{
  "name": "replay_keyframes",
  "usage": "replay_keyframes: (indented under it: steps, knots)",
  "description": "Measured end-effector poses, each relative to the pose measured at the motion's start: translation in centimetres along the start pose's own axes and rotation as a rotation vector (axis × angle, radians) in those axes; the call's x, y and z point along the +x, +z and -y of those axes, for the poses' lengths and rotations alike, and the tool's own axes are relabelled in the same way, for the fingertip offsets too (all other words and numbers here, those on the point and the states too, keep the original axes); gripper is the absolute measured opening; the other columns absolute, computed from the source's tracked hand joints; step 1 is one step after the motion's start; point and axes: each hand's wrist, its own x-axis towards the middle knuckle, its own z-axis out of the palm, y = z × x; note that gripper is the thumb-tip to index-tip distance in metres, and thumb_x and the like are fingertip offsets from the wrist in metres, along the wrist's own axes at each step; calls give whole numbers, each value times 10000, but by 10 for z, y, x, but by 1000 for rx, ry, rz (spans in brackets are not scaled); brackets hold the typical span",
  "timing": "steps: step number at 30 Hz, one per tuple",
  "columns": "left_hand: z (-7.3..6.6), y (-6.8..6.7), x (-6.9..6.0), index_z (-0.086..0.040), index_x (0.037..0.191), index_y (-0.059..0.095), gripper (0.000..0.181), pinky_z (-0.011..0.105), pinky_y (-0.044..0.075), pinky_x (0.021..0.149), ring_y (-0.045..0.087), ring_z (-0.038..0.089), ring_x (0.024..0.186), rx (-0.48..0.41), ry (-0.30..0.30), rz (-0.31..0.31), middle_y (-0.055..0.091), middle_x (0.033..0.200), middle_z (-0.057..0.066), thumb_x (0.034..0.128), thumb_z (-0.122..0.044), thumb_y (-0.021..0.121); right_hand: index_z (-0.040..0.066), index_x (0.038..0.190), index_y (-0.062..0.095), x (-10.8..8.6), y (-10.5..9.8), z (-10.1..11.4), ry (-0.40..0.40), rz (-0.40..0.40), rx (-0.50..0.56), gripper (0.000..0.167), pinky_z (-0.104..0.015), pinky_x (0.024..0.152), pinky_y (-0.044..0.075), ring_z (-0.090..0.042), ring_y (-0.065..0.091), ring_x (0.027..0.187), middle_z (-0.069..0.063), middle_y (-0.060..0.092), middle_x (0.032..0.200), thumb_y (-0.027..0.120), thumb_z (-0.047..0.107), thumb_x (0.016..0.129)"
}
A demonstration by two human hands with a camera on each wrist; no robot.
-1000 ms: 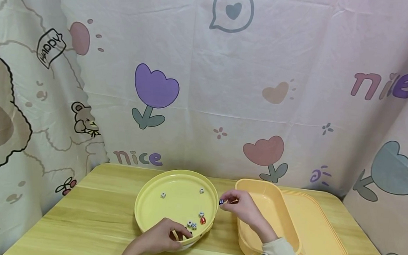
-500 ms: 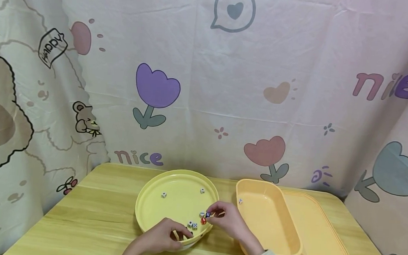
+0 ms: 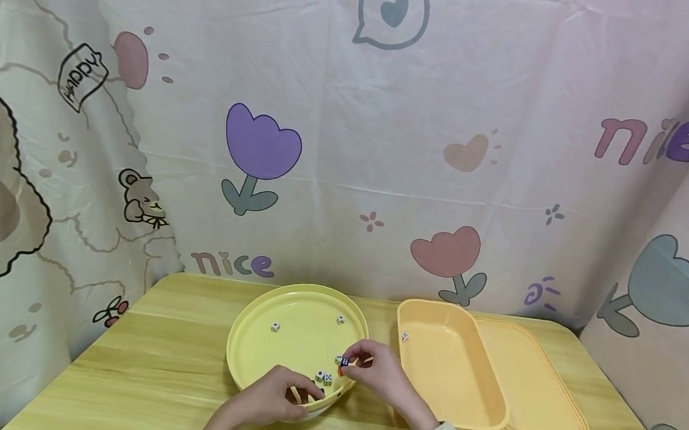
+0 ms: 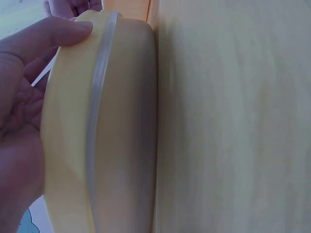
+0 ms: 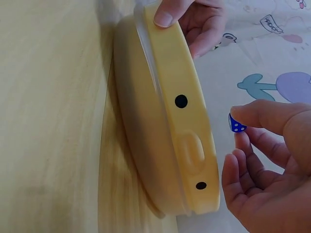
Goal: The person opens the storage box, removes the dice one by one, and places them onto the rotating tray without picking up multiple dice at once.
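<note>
A round yellow tray (image 3: 292, 346) with a raised rim holds several small dice. My left hand (image 3: 274, 395) grips its near rim, thumb (image 4: 80, 33) on the outer wall and fingers over the inside. Between thumb and fingertips my right hand (image 3: 379, 370) pinches a dark blue die (image 5: 237, 124), held over the tray's right side. A red die (image 3: 341, 372) is partly hidden there, beside a white die (image 3: 338, 359). Two white dice (image 3: 327, 379) lie near the left fingertips, with small dark bits half covered by those fingers. Farther back are a white die (image 3: 275, 327) and another white die (image 3: 341, 319).
An orange rectangular box (image 3: 453, 379) stands right of the tray, and a white die (image 3: 405, 336) shows at its left wall. Its flat lid (image 3: 541, 391) lies to the right on the wooden table (image 3: 134, 366). A printed curtain (image 3: 351, 110) hangs behind.
My right hand has moved left from the orange box's edge to over the tray's right side, still pinching the blue die. My left hand keeps its place on the rim.
</note>
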Motion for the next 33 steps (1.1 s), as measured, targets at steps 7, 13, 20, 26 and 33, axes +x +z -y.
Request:
replay_keyframes:
  steps: [7, 13, 20, 26, 33]
  knots:
    - [-1, -1, 0, -59, 1008, 746, 250, 230, 527, 675, 569, 27, 764, 10, 2, 1, 645, 851, -100, 779, 25, 690, 10, 877, 695, 1, 2, 0, 0, -25, -7, 129, -227, 645, 493, -111, 548, 720, -32, 646, 833, 756, 33, 765]
    - [-2, -1, 1, -59, 1012, 746, 257, 233, 528, 686, 569, 30, 775, 13, -6, 1, 645, 858, -99, 775, 24, 691, -36, 965, 692, 2, 1, 0, 1, -33, -44, 228, -251, 682, 504, -243, 550, 823, -110, 645, 941, 775, 29, 763]
    - [-2, -2, 2, -64, 1007, 748, 249, 233, 527, 684, 568, 31, 783, 18, -2, -3, 653, 872, -89, 778, 17, 694, -37, 955, 696, 2, 0, -1, -4, -46, -53, 209, -248, 677, 503, -203, 542, 805, -82, 638, 920, 766, 25, 769]
    - [-1, -2, 2, -64, 1007, 748, 249, 232, 525, 685, 569, 31, 782, 16, -6, 0, 650, 862, -92, 780, 21, 691, -11, 943, 703, 2, 2, -2, -9, -46, -68, 188, -247, 669, 506, -195, 549, 796, -53, 642, 904, 768, 29, 771]
    - [-1, -1, 0, -55, 1007, 746, 240, 231, 528, 687, 571, 29, 779, 2, -4, 3, 650, 863, -96, 785, 19, 694, -14, 955, 699, -1, 0, 1, 7, -31, -69, 190, -245, 667, 502, -194, 554, 794, -79, 645, 921, 759, 43, 784]
